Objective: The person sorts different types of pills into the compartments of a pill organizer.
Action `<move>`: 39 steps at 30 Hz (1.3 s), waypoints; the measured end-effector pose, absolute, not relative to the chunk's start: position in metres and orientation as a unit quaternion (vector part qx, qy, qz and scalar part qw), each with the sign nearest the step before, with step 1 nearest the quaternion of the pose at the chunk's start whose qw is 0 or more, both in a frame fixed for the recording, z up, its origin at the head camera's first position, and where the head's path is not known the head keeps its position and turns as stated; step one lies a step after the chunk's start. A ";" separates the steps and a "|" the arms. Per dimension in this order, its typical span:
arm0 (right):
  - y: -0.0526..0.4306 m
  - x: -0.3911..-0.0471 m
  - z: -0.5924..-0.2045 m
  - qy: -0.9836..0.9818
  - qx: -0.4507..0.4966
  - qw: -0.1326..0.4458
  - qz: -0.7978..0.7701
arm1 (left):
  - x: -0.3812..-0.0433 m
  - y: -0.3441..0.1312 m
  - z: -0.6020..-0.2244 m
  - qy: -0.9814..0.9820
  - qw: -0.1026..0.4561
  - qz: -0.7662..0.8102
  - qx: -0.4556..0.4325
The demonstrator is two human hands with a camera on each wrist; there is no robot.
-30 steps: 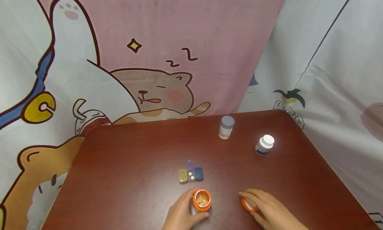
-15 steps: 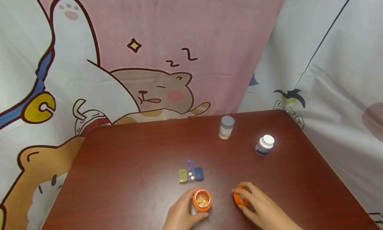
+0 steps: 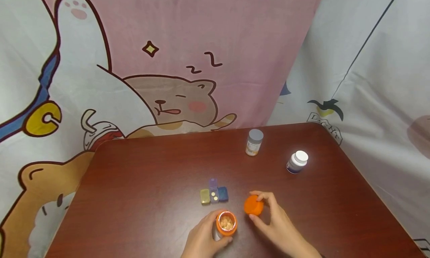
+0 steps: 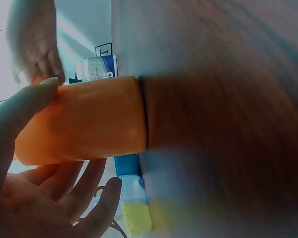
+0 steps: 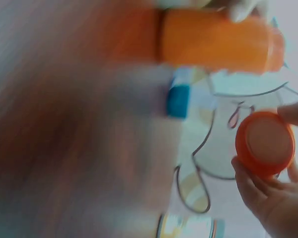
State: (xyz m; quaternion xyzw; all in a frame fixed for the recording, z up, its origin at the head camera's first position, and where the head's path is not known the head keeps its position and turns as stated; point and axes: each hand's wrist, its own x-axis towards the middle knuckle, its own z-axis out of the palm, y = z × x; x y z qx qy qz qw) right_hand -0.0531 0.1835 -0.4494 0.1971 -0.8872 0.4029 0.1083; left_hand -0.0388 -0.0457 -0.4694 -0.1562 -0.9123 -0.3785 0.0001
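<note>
My left hand (image 3: 205,235) grips an uncapped orange pill bottle (image 4: 89,121) that stands upright on the table; pale yellow tablets (image 3: 226,223) fill what I can see through its mouth. To its right, my right hand (image 3: 277,226) pinches an orange bottle cap (image 3: 253,205) by the rim, held above the table, its top toward the head camera. The cap's inner side shows in the right wrist view. Just beyond the bottle lies a small pill organizer with yellow (image 3: 205,196), purple (image 3: 213,183) and blue (image 3: 223,194) boxes. The purple lid is raised, and two tablets lie in that box.
A grey-capped bottle (image 3: 254,142) stands near the far edge of the brown table (image 3: 151,176). Farther right is a white bottle (image 3: 297,162) with a white cap. A cartoon-printed cloth (image 3: 235,64) hangs behind the table.
My right hand has brought the cap leftward and away from me, toward the bottle, turning its outer top to the head view. The left hand and the bottle have stayed put.
</note>
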 end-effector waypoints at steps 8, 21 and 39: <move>0.153 -0.052 -0.442 -0.801 0.214 0.095 0.550 | -0.040 -0.047 -0.469 -0.911 -0.011 -0.381 -0.156; 0.135 -0.044 -0.446 -0.796 0.300 0.113 0.514 | -0.041 -0.048 -0.466 -0.911 -0.054 -0.385 -0.140; 0.129 -0.038 -0.444 -0.870 0.249 0.130 0.404 | -0.040 -0.047 -0.467 -0.914 -0.040 -0.378 -0.142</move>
